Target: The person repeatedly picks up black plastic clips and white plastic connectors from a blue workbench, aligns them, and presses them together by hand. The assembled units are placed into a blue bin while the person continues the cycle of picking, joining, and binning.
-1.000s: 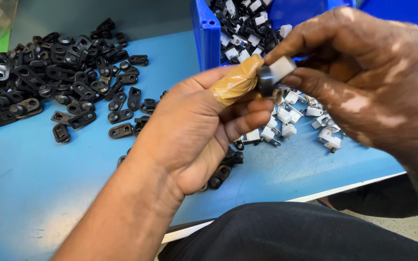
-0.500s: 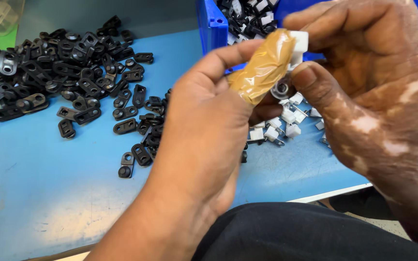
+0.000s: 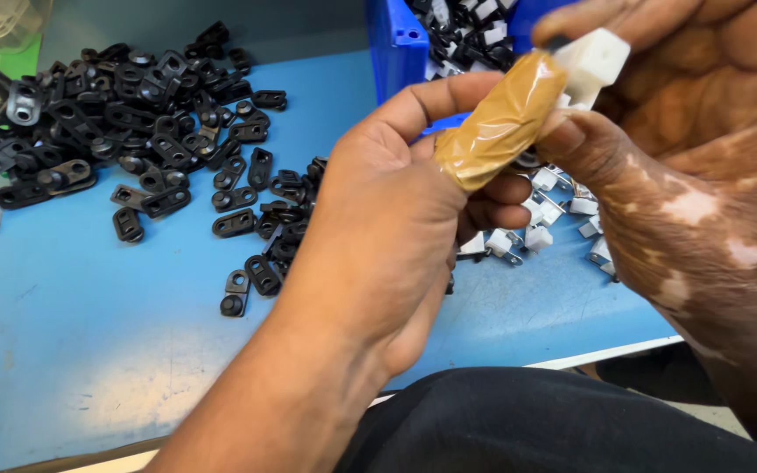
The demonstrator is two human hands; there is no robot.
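Both hands have risen toward the upper right of the frame, the right hand (image 3: 703,175) and taped thumb (image 3: 501,123) of the left hand (image 3: 387,228) pinching a small white clip (image 3: 596,60), now turned outward, above black brackets (image 3: 133,131) on the blue table (image 3: 89,350).

White clip (image 3: 596,60): matt moulded plastic. Thumb wrap (image 3: 499,123): glossy, crinkled tan tape. Black brackets (image 3: 133,131): semi-gloss plastic; table (image 3: 89,350): smooth blue.
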